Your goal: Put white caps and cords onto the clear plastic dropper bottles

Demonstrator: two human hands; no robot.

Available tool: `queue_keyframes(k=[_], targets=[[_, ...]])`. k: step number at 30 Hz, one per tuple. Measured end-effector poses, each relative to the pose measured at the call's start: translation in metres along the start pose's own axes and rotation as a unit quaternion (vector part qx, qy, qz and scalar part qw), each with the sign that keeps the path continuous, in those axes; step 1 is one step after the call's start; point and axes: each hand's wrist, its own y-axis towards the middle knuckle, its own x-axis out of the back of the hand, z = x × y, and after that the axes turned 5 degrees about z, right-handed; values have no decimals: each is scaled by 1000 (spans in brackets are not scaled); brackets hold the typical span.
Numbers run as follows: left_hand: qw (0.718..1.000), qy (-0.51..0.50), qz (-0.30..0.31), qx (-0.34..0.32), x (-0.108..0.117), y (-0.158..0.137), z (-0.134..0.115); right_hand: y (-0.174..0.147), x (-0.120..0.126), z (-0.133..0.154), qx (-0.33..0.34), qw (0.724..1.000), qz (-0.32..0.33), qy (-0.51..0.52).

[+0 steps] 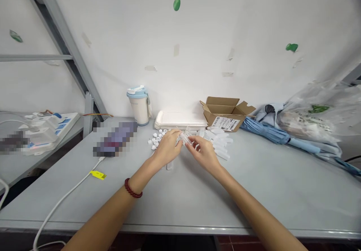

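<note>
A small clear plastic tube [185, 138] is held slantwise between my two hands above the table. My right hand [205, 155] pinches its lower part between thumb and fingers. Fingers of my left hand [168, 145] close round its upper end; whether a cap is in them too is hidden. Several small white caps [154, 141] lie loose just left of and behind my left hand. Beyond my right hand several translucent tubes [221, 142] lie in a heap. Another clear piece [169, 165] rests on the table below my left hand.
Behind the hands, a stack of white trays [180, 120] and an open cardboard box [225, 114] stand against the wall. A cup [139, 106] and a charging phone [115, 140] with cable [67, 196] are left. A folded blue umbrella [265, 130] and plastic bag [316, 112] lie right.
</note>
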Motion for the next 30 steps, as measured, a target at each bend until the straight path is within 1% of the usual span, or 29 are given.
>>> queue_keyframes(k=[4,11,19,21,24,28,30], targets=[[1000,-21,-16,15,1,0,0,1,0,-3,-17,1000,7,8],[999,-41,-28,-9,1,-3,-2,2,-1,-5,-25,1000,-8,2],[997,-79,5,-14,2,-6,-9,3,1,-4,-48,999,-17,14],[997,-76,18,-28,0,-7,-7,3,0,-4,-64,997,-17,38],[996,-53,30,-68,-3,-7,-4,2,0,-3,-79,994,-3,79],[994,-35,29,-102,-6,-8,-3,3,3,-3,-59,994,4,92],[994,-30,16,-108,-6,-9,-6,3,6,-2,-51,993,0,102]])
